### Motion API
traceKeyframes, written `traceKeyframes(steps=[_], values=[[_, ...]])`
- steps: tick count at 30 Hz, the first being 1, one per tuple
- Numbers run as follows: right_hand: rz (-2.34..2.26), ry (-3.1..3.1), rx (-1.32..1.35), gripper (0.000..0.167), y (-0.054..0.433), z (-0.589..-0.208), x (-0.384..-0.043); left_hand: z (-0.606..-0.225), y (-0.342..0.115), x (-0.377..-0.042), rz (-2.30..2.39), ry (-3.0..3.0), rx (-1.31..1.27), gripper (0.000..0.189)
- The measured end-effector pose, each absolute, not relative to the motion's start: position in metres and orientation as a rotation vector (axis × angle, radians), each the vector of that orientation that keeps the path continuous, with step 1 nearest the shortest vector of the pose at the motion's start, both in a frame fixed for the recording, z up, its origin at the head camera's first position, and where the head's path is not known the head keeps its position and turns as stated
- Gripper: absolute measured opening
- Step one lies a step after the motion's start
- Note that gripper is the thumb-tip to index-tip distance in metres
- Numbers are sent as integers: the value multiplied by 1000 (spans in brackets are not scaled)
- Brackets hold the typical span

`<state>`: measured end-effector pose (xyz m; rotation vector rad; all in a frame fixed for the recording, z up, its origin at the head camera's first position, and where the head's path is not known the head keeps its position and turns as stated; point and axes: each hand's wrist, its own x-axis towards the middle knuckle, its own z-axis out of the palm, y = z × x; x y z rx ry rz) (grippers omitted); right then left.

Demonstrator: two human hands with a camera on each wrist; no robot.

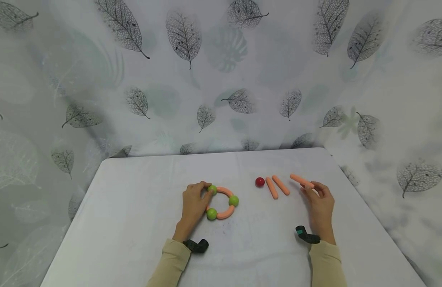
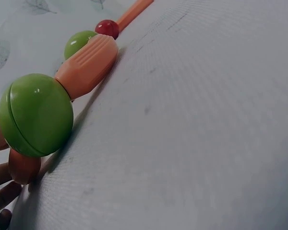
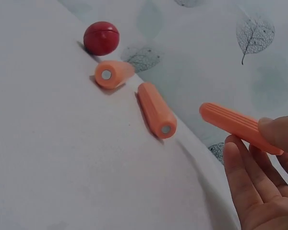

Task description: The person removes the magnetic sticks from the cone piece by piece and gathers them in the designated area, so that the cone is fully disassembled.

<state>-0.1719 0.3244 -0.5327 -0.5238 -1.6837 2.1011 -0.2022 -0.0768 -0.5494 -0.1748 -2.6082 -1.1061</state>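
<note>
Pinching one straight orange stick (image 1: pixel 297 179) between thumb and fingers, the right hand (image 1: pixel 321 205) holds it raised over the right part of the tabletop (image 1: pixel 134 223). Two more straight sticks (image 1: pixel 281 185) lie near it, side by side and apart, with one red ball (image 1: pixel 260 182) just left of them. Further left, three green balls (image 1: pixel 233 200) and three curved orange sticks (image 1: pixel 226 213) alternate in one closed ring; the left hand (image 1: pixel 193 203), fingers curled, grips its far-left ball.
</note>
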Motion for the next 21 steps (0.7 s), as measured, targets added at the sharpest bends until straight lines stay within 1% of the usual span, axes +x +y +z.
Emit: traceKeyframes(steps=[4, 8, 14, 21], values=[[1913, -2007, -637, 53, 323, -536, -171, -550, -77, -202, -1100, -2607, -177, 25], [1786, -2190, -591, 56, 319, -537, -170, -550, -77, -202, -1097, -2596, -181, 24], [1586, -2297, -466, 49, 314, -541, -169, -548, -77, -201, -1105, -2586, -184, 22], [1324, -2414, -436, 43, 312, -546, -170, -549, -78, -202, -1110, -2588, -199, 22]])
